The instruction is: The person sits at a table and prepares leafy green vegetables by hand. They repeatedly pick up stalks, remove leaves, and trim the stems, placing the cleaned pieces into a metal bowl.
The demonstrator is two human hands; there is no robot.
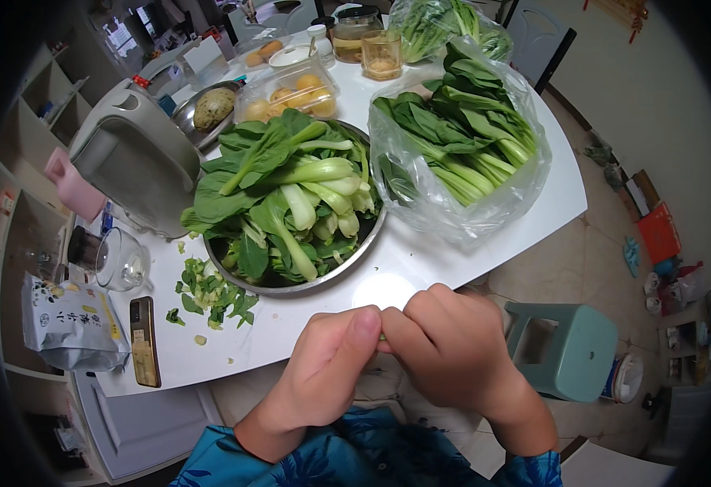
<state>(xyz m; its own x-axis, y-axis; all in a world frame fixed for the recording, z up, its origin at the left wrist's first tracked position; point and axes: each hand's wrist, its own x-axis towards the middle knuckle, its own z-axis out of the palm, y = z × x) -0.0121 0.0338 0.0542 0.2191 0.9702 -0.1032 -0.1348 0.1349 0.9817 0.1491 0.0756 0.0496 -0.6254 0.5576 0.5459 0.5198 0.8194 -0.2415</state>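
Observation:
My left hand (331, 365) and my right hand (452, 350) meet in front of the table's edge, fingertips together. A small green bit of vegetable shows between them; the fingers hide most of it. Beyond them a round metal basin (306, 291) holds a heap of bok choy (288, 189). To its right, an open clear plastic bag (471, 225) holds leafy greens with pale stalks (471, 140). Left of my hands, torn leaf scraps (209, 292) lie on the white table (258, 347).
An electric kettle (142, 164), a glass cup (121, 262), a phone (144, 341) and a printed pouch (72, 322) stand or lie at left. Behind the basin are a clear box of yellow fruit (300, 94), jars and another bag of greens (428, 30). A green stool (580, 353) is at right.

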